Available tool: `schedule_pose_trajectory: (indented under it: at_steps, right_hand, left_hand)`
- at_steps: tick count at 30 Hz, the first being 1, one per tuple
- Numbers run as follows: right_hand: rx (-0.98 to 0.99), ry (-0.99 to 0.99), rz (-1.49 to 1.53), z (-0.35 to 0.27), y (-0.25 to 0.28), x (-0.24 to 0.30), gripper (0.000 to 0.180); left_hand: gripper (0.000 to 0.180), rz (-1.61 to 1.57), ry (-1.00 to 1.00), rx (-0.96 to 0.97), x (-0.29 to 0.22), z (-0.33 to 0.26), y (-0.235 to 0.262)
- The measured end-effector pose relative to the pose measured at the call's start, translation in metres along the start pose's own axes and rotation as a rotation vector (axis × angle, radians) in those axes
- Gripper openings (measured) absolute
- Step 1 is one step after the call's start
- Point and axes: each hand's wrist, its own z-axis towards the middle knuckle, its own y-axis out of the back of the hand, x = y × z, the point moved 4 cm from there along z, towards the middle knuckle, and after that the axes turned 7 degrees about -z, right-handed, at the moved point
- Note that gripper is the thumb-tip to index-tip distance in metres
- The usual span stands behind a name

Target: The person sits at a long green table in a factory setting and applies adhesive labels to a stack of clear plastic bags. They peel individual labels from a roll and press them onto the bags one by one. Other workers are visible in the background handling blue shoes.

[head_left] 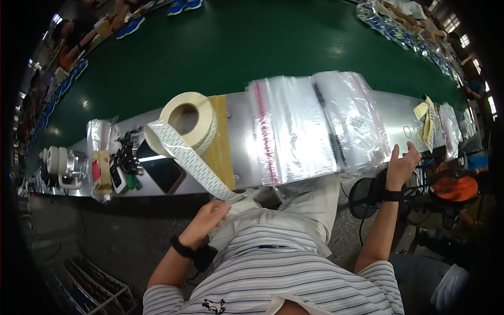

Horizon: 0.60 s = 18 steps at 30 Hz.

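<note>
The left hand [211,214] pinches the free end of a paper strip [195,161] near the lap. From that grip the strip runs up and away to the left, its long axis slanting back to the roll [188,119], which stands on the metal shelf [239,137] (beside a dark phone [163,172]). The right hand [401,165] is well apart on the far side, fingers loosely spread and holding nothing, fingertips at the edge of the clear bags [320,123]. The left hand is much the nearer to the strip.
</note>
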Motion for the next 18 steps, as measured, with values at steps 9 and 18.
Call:
schedule_pose_trajectory:
  at_steps: [9,18]
  right_hand:
    - [0.953,0.794,0.913,-0.130,0.066,0.148,0.027]
    - [2.054,0.340,1.283,-0.181,0.039,0.167,0.024]
  left_hand:
    - [0.031,-0.145,-0.194,0.144,-0.035,0.000,-0.042]
    - [0.022,-0.893,-0.518,0.169,-0.140,0.010,0.029]
